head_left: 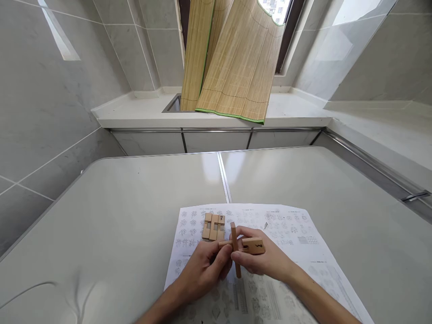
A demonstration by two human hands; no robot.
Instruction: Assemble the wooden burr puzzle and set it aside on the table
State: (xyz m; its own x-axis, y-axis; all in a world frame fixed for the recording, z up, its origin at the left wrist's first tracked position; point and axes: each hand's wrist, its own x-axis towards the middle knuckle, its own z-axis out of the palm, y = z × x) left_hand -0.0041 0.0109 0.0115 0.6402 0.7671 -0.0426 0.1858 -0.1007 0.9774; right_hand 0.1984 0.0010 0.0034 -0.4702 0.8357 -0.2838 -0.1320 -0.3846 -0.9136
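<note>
Two hands: we see both meeting low in the middle of the frame, closed on one wooden cross [235, 244].
Wooden cross: a thin stick [233, 231] stands on end and a marked block [254, 246] lies level across it; we cannot tell whether the stick's lower end touches the paper.
Left hand [204, 270]: fingers curled narrow round the cross's left end, thumb tip beside the stick.
Right hand [265, 263]: forefinger over the marked block and thumb under it, pinching it; the block's right end juts past the fingers.
Loose blocks [213, 226]: a small cluster on the paper, just above the left hand in the frame, one bearing a 3.
Paper [290, 234]: a printed sheet of small diagrams, under both hands.
Table [118, 216]: pale and glossy, with a seam running up its middle.
Room: a white counter [141, 114] crosses the upper middle; bamboo mats [236, 58] lean over a sink [173, 105] below a window [278, 9]; grey tiled walls [50, 90] on both sides.
</note>
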